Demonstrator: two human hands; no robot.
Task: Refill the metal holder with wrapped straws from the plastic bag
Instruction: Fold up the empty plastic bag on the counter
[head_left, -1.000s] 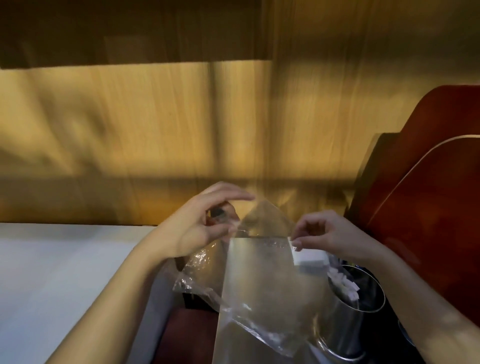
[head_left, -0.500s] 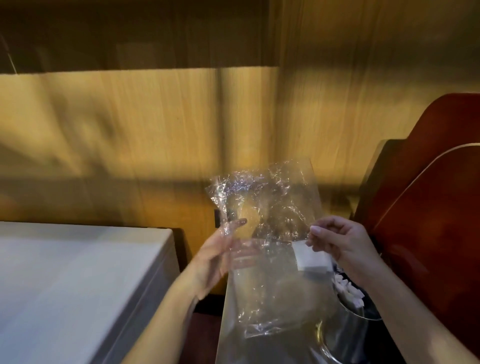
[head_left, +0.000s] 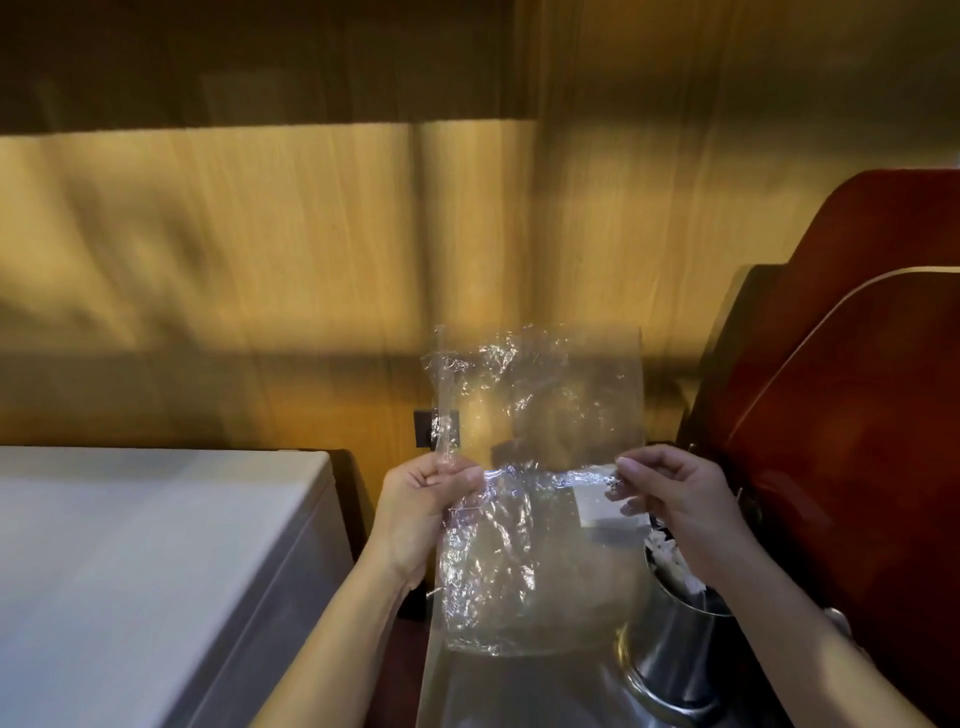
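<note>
I hold a clear, crinkled plastic bag (head_left: 535, 415) stretched flat in front of me; it looks empty and bears a small white label near its right side. My left hand (head_left: 423, 499) pinches the bag's left edge, and my right hand (head_left: 670, 493) pinches its right edge by the label. Below my right wrist stands the metal holder (head_left: 675, 654), with white wrapped straws (head_left: 670, 561) sticking up inside it. The bag and my right forearm cover part of the holder.
A white counter (head_left: 145, 571) fills the lower left. A wooden wall (head_left: 311, 260) with a small dark socket (head_left: 426, 428) is behind. A dark red chair back (head_left: 857, 415) rises at the right, close to the holder.
The bag has been unfolded and spread wide between both hands. My left hand shifted from the bag's top to its left edge. The view moved up and right.
</note>
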